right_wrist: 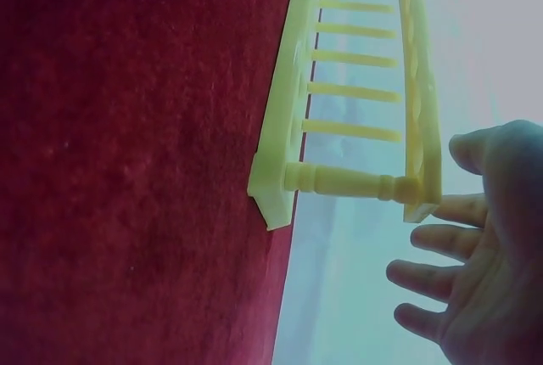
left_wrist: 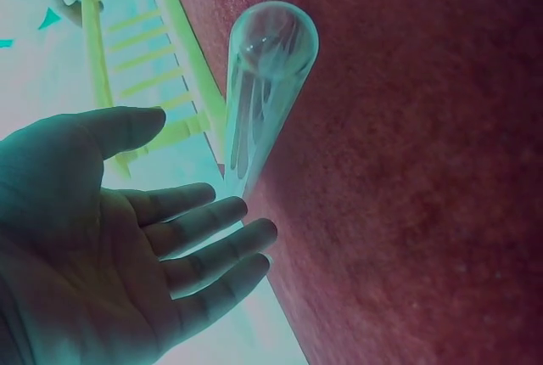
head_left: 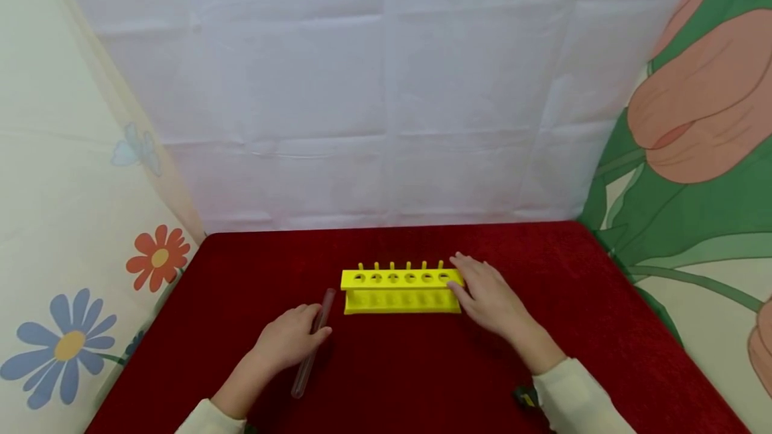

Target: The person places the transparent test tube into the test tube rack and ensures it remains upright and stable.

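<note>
Left hand (head_left: pixel 289 337) held open over clear, smooth tube (head_left: pixel 305 374) with rounded end; tube not yet gripped, apparently laid on red, velvety cloth (head_left: pixel 392 374), near and left of the rack. Yellow, plastic-looking rack (head_left: pixel 401 278) set upright, pierced by six round holes, lined with pegs; no tube seen seated: early stage, by judgement. Right hand (head_left: pixel 491 300) spread open at rack's right end; contact cannot be told.

A clear, round-ended tube (left_wrist: pixel 265 102) lies slanted beneath the left grip (head_left: pixel 289 338). A yellow rack (head_left: pixel 386 284) with six holes and six pegs stands upright, just left of the right grip (head_left: pixel 491 297).
</note>
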`<action>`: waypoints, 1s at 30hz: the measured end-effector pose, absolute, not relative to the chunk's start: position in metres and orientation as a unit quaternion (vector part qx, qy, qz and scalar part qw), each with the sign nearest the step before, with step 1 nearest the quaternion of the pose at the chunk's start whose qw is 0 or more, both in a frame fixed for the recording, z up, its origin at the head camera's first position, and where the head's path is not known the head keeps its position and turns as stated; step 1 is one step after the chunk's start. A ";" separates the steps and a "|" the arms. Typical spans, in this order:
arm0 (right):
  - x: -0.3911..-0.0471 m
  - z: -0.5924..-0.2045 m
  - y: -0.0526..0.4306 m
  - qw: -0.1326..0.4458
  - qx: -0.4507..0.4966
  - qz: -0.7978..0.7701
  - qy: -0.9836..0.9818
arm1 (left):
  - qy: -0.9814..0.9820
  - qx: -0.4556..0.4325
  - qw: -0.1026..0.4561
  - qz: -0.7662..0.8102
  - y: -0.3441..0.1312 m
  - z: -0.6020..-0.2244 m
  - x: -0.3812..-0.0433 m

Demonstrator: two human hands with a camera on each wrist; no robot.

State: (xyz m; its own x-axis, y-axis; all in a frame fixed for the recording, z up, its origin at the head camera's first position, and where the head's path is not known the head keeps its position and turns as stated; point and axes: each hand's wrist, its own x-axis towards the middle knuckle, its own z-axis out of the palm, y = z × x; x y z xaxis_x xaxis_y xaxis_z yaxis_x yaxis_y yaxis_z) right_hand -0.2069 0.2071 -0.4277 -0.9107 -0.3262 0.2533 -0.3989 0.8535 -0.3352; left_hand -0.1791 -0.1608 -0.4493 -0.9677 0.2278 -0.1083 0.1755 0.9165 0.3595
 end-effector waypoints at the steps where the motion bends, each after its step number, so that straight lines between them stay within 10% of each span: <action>1: -0.207 -0.428 0.206 0.092 0.189 0.194 -0.958 | 0.976 0.103 0.075 0.176 -0.161 -0.449 -0.179; 30: -0.211 -0.436 0.199 0.079 0.202 0.182 -0.959 | 0.978 0.087 0.087 0.168 -0.153 -0.453 -0.177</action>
